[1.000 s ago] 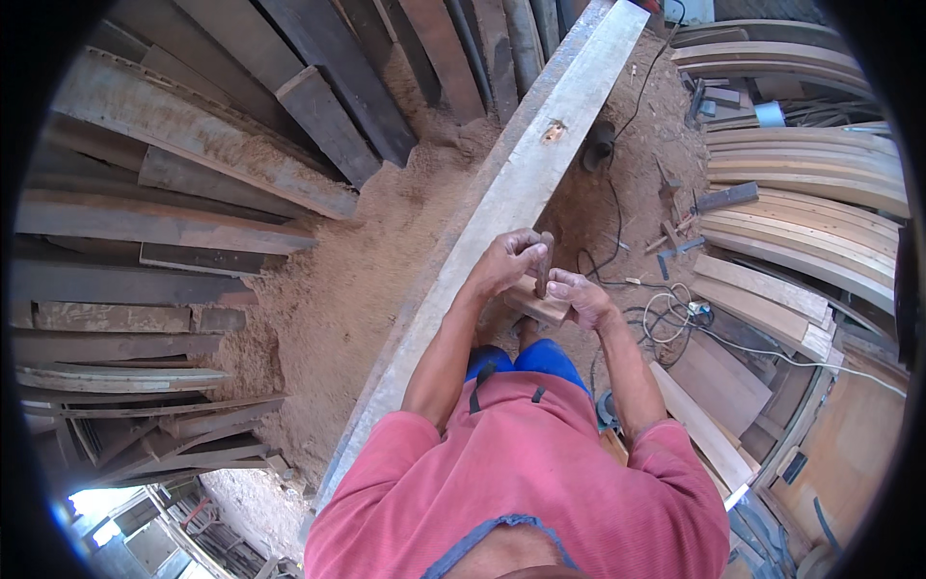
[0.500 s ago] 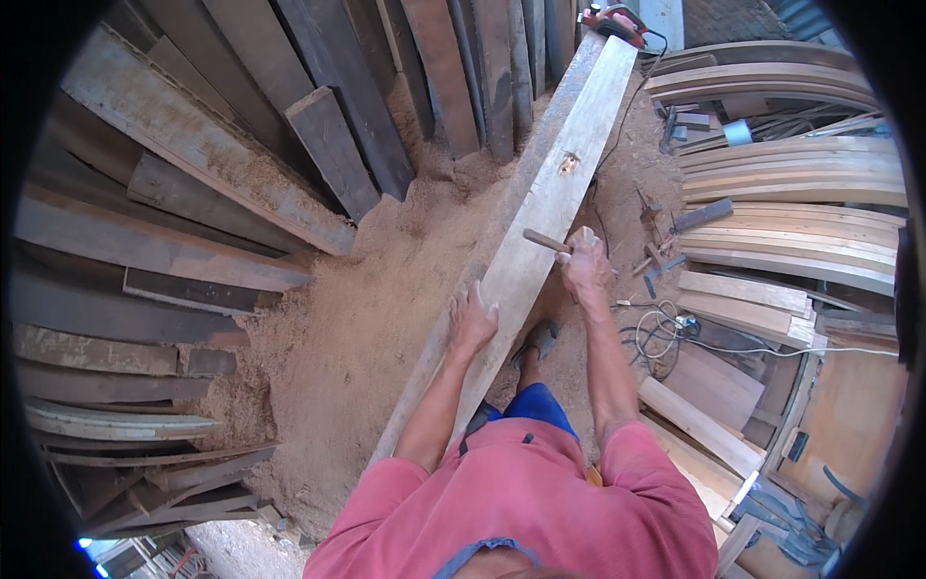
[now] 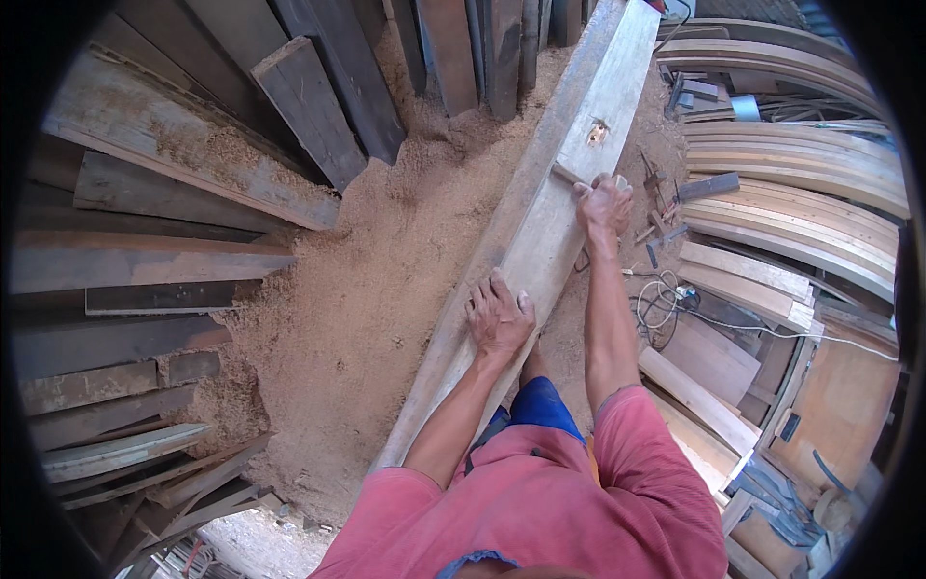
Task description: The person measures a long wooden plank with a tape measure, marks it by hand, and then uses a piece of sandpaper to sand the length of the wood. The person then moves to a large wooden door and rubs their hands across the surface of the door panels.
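Sawdust-covered floor (image 3: 357,318) lies at your ten o'clock. Your left hand (image 3: 500,318) rests open on the timber beam (image 3: 548,241), running seven to one o'clock; farther, at one, your right hand (image 3: 604,206) grips a wooden stick (image 3: 569,175) over it. Dark planks (image 3: 309,114) lie at eleven.

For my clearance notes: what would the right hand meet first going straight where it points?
Probably the rough patch on the pale plank, just ahead of the right hand, though depth is unclear.

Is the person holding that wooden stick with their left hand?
No, the right hand grips the wooden stick, while the left hand lies on the long board.
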`<state>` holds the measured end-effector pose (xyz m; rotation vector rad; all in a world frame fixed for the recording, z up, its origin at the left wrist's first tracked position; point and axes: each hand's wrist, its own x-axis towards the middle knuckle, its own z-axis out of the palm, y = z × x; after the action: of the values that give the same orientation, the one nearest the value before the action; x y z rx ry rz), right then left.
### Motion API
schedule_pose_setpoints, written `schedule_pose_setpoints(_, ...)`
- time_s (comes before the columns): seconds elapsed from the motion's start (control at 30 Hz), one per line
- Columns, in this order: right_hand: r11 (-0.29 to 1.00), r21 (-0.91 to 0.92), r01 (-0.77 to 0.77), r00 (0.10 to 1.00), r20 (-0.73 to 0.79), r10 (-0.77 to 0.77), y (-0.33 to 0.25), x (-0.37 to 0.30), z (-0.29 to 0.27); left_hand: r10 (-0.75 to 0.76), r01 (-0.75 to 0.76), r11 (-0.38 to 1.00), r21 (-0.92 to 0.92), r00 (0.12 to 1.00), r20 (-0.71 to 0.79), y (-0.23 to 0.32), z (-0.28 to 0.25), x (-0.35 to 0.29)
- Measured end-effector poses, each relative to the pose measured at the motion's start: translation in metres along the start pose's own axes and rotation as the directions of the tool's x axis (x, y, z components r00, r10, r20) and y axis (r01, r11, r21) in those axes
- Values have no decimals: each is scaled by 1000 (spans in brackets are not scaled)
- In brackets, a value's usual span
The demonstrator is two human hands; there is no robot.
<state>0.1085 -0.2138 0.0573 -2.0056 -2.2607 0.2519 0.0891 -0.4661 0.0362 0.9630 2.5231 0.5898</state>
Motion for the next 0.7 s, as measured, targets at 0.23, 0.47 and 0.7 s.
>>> schedule_pose_setpoints(0.23, 999, -16, 42, 999, -25, -43, 2, -21, 0, 31, -31, 999, 18, 999, -40, -5, 6, 2)
schedule_pose_setpoints(0.47, 984, -176, -23, 1000, -18, 20, -11, 71, 4, 14, -17, 998, 59, 998, 57, 2, 3, 3)
schedule_pose_setpoints(0.7, 993, -116, 13, 1000, 28, -10, 1, 93, 11, 28, -26, 997, 75, 999, -18, 4, 8, 5)
